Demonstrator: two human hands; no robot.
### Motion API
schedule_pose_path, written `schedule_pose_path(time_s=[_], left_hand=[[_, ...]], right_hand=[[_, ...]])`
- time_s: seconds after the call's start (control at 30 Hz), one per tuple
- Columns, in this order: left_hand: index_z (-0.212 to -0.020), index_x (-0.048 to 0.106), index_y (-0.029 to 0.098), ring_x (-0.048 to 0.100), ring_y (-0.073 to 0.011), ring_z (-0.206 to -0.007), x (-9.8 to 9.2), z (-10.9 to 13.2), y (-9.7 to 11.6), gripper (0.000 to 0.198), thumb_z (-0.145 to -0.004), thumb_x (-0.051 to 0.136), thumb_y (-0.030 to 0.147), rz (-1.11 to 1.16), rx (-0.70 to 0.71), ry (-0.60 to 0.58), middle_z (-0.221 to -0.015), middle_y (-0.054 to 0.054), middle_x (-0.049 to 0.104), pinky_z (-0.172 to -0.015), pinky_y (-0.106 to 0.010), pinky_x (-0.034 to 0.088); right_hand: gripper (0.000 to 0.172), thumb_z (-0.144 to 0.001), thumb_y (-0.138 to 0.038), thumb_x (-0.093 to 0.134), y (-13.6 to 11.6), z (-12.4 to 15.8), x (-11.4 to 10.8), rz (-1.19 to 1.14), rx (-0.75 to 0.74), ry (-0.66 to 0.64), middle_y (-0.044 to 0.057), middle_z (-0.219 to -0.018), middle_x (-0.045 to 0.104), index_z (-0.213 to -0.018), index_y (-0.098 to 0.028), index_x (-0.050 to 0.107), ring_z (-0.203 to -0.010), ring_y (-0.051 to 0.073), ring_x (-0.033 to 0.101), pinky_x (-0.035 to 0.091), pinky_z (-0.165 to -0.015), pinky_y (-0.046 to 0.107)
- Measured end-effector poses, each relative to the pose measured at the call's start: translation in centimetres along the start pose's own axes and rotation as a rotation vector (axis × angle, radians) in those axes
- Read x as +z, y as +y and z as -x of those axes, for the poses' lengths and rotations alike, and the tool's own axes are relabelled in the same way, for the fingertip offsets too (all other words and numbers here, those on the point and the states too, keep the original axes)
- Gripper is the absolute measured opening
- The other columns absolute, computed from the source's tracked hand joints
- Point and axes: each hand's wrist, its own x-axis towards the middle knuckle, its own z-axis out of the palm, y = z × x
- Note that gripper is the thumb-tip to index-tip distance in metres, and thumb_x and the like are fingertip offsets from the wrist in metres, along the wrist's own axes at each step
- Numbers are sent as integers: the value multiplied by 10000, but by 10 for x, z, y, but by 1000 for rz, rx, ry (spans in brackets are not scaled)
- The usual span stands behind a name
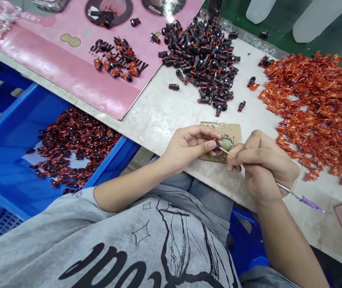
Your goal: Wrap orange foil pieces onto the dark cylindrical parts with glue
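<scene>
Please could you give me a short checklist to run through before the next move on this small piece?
1. The left hand pinches the small black-and-orange piece: ok.
2. The right hand grips the purple-handled thin stick: ok.
3. The stick's tip touches the piece: cannot tell.
4. The round greenish disc on the brown cardboard scrap lies beside both hands: ok.
5. The blue plastic crate stands open at the left: ok.

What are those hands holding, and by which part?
The left hand pinches a small black-and-orange piece between thumb and finger; the right hand grips a thin purple-handled tool by its shaft.
</scene>
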Motion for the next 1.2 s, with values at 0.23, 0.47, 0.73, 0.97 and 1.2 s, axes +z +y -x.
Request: schedule_pose_path(time_s=[0.23,0.47,0.73,0.97,1.2], left_hand=[[-817,748,131,697,-103,-674,0,5,-3,222,-708,887,266,-91,11,-66,-780,-25,754,-653,-198,592],[-835,764,123,722,-149,-753,-1,9,1,99,-779,806,193,-358,54,-267,-814,-59,765,-709,-231,601],[-824,770,133,726,-135,-653,1,5,4,249,-720,886,327,-93,-62,-159,-794,-65,780,-612,-217,616],[-815,761,149,740,-151,-668,-1,4,5,266,-691,907,333,23,-123,-135,-793,-57,782,-644,-252,631],[-806,771,165,739,-133,-668,-1,4,7,217,-697,905,297,81,-131,-146,-775,-45,786,-631,-212,621]], right_hand=[[314,-887,-56,553,-10,-6,-9,69,48,-146,-7,-640,479,-622,-211,619,-562,116,509,367,-488,284],[307,-860,-73,490,-12,-12,-13,-12,126,-288,-14,-587,483,-588,-201,555,-545,111,456,362,-529,283],[242,-806,-58,511,-19,-19,-32,-249,94,93,-33,-598,395,-643,-229,562,-399,75,350,275,-313,224],[336,-853,-538,669,-28,-31,-65,-254,126,343,-72,-526,365,-941,-214,690,-398,102,346,367,-349,278],[552,-800,-748,589,-3,-26,-84,258,41,565,18,-646,651,-746,-207,686,-488,130,590,383,-418,286]])
